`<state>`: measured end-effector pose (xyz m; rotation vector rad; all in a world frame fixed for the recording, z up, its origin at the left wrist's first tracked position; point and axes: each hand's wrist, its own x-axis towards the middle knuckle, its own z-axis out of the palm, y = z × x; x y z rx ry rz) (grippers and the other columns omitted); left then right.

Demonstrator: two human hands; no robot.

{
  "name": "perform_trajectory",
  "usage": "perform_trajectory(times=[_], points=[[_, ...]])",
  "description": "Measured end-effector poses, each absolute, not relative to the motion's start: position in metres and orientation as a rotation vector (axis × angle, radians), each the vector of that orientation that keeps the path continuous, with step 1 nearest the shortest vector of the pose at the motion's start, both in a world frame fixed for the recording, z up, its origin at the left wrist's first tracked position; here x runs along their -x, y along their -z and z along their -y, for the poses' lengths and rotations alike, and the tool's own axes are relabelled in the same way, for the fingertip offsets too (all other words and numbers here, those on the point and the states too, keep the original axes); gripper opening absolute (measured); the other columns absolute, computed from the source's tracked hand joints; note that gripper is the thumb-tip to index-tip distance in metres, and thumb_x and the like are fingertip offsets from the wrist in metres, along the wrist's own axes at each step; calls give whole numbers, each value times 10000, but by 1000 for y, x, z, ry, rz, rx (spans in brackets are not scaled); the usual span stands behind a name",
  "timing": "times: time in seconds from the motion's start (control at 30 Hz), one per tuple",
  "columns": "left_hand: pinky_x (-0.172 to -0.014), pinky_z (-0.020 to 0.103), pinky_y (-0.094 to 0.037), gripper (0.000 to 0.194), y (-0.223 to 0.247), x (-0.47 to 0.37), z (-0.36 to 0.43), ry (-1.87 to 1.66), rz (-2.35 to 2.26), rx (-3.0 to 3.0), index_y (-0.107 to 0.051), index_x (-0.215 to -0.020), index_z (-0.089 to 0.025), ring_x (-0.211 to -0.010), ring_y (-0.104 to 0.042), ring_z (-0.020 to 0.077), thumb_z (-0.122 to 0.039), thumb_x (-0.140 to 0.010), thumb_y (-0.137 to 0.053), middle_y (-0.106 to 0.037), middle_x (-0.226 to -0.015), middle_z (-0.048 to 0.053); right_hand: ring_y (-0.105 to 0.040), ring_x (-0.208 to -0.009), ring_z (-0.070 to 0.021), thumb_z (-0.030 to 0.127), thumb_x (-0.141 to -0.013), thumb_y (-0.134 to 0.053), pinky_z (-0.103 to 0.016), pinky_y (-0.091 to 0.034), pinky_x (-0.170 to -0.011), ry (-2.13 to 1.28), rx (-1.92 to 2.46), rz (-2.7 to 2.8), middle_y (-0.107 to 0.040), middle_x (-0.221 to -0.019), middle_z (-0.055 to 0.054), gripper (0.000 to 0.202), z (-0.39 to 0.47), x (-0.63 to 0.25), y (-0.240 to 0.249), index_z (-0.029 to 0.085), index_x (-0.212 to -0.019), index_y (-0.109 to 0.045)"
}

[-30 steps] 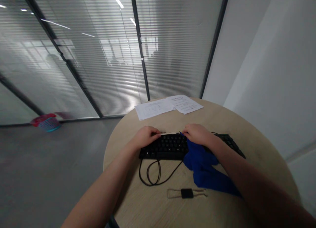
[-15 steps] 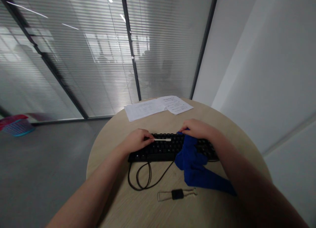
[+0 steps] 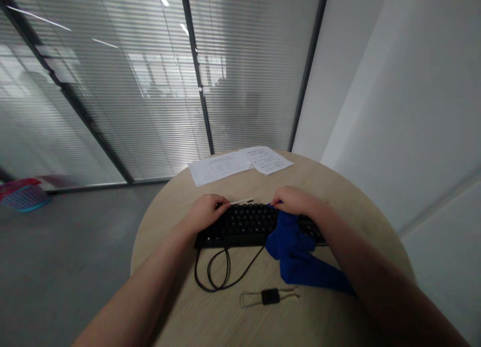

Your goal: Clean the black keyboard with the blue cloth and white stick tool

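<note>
A black keyboard [image 3: 248, 225] lies across the round table, its coiled cable [image 3: 214, 288] looping out in front. Between thumb and fingers, my left hand [image 3: 206, 212] pinches a thin pale brush [image 3: 239, 202] with a dark tip, which points right over the keyboard's far edge. My right hand [image 3: 295, 200] is closed on one end of a blue cloth [image 3: 296, 262]. The cloth drapes over the right part of the keyboard and trails onto the table beneath my forearm. Some keys are hidden by the cloth and my right hand.
Nearer me on the wooden table [image 3: 210, 322] lies a black binder clip [image 3: 270, 296] with wire handles spread. Printed papers [image 3: 221, 168] rest at the far edge. A red and blue basket [image 3: 25, 195] stands on the floor at left, by the glass partition [image 3: 158, 111].
The brush has shifted from over the upper keys to the keyboard's far edge and turned, so its dark tip shows. My right hand has moved slightly nearer me, still holding the cloth.
</note>
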<state>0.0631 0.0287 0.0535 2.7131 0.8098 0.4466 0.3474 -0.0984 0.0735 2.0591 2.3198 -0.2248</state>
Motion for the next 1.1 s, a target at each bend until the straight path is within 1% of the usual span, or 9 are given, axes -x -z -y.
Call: perform_trajectory(times=[0.17,0.43,0.63,0.77,0.87,1.0,1.1], points=[[-808,327,-489,324,-53,-67,-24,-440,-818,-2705,-751,-966,-218,-913,-687,235,-397,-962,-481,-763,-1006,63,-662,-984,-192,261,-900,-515,-266,-460,-859,108,-2074,-2344,-742,-1042,-86,326,97,-340,-69,233,-1074,-790],[-800,326,-490,329,-54,-69,-22,-424,-839,-2712,-743,-957,-215,-908,-684,236,-404,-959,-474,-761,-1008,72,-667,-1003,-198,261,-872,-574,-264,-460,-861,263,-1997,-2359,-741,-1086,-61,319,102,-342,-78,248,-1116,-780],[-787,325,-488,334,-52,-67,-25,-484,-861,-2686,-738,-964,-222,-900,-681,236,-425,-956,-474,-760,-1001,63,-668,-959,-194,269,-895,-525,-264,-457,-831,127,-2071,-2328,-748,-1008,-82,308,99,-339,-75,232,-1028,-801],[-784,324,-487,329,-51,-65,-28,-531,-871,-2657,-736,-968,-218,-883,-681,231,-428,-950,-484,-759,-976,55,-675,-971,-187,277,-875,-557,-257,-463,-847,265,-2020,-2340,-746,-1068,-65,322,99,-344,-75,247,-1103,-783],[-783,326,-491,327,-52,-65,-28,-523,-866,-2646,-740,-965,-214,-874,-681,231,-425,-945,-490,-759,-973,58,-677,-975,-182,276,-874,-560,-252,-461,-838,302,-2011,-2358,-744,-1086,-54,325,100,-345,-76,255,-1113,-779],[-801,314,-496,300,-55,-65,-24,-508,-748,-2616,-743,-943,-216,-874,-681,211,-399,-944,-505,-760,-963,47,-670,-940,-179,264,-890,-526,-246,-447,-797,169,-2069,-2313,-751,-1020,-68,309,100,-339,-75,252,-1043,-795],[-807,302,-498,265,-59,-65,-20,-466,-610,-2574,-749,-938,-215,-870,-683,193,-365,-939,-531,-762,-943,41,-670,-929,-182,268,-889,-532,-241,-436,-775,160,-2050,-2307,-750,-1015,-77,304,98,-340,-74,243,-1034,-797]])
